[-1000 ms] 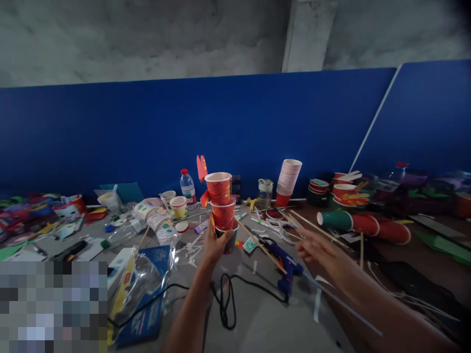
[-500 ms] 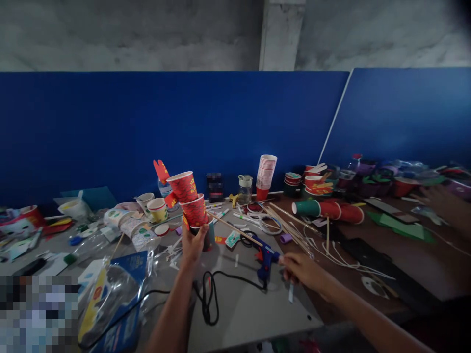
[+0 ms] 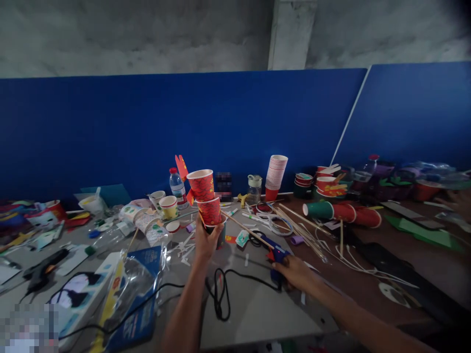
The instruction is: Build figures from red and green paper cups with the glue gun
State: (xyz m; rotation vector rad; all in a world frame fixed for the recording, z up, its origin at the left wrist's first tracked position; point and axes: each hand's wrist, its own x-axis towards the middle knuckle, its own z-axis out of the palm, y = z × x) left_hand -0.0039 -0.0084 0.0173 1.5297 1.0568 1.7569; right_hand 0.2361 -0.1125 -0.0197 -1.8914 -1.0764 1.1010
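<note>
My left hand (image 3: 208, 240) is wrapped round the lower part of joined paper cups (image 3: 209, 211). Two red patterned cups sit above a dark green one, and red paper pieces stick out on the left. A thin wooden stick (image 3: 239, 224) slants from the cups down to the right, its lower end near the glue gun. My right hand (image 3: 292, 269) is closed on the blue glue gun (image 3: 277, 251), which has a red trigger. Part of the gun's body is hidden by the fingers. A black cord (image 3: 221, 299) loops over the grey table top between my forearms.
Tall stacked cups (image 3: 275, 174), a glass jar (image 3: 253, 189) and a water bottle (image 3: 178, 189) stand at the back. Joined cups (image 3: 342, 213) lie right, near wooden sticks (image 3: 300, 230). A second glue gun (image 3: 42, 269) and a power strip (image 3: 86, 304) are left. Another person's hand (image 3: 459, 198) is far right.
My right hand has moved from the rear end of the glue gun to a fuller grip on it. The cups stand more upright in my left hand. The view has turned slightly left.
</note>
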